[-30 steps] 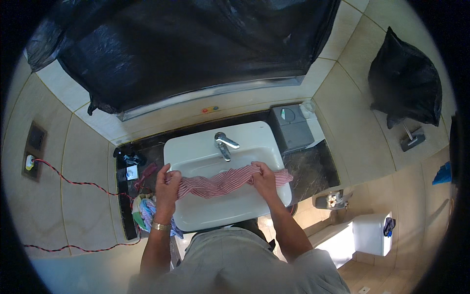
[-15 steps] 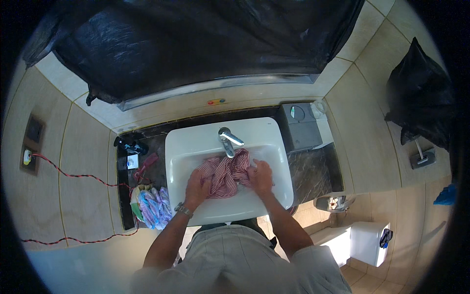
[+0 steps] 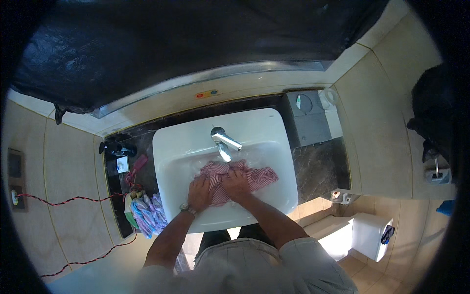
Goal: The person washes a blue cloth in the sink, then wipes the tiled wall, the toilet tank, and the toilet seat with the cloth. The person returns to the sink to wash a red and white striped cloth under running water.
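A red-and-white striped cloth (image 3: 259,177) lies wet and bunched in the white sink (image 3: 176,147), below the chrome faucet (image 3: 226,142). At the cloth's left end, my left hand (image 3: 199,193) has its fingers closed over the fabric; a wristwatch (image 3: 187,208) is on that wrist. My right hand (image 3: 236,185) presses on the middle of the cloth with its fingers bent into the folds. Part of the cloth spreads out to the right of this hand. The fingertips of both hands are partly hidden in the fabric.
Left of the sink lie a multicoloured cloth bundle (image 3: 147,213), a pink brush-like item (image 3: 139,162) and a dark bottle (image 3: 117,149). A red-and-black cord (image 3: 73,200) runs from a wall socket. At the right stands a grey box (image 3: 307,120). Black plastic sheeting (image 3: 196,44) hangs ahead.
My right hand has moved left from the cloth's right side to its middle, close to my left hand. The cloth has shifted toward the front and stretches farther right. The view has tilted slightly.
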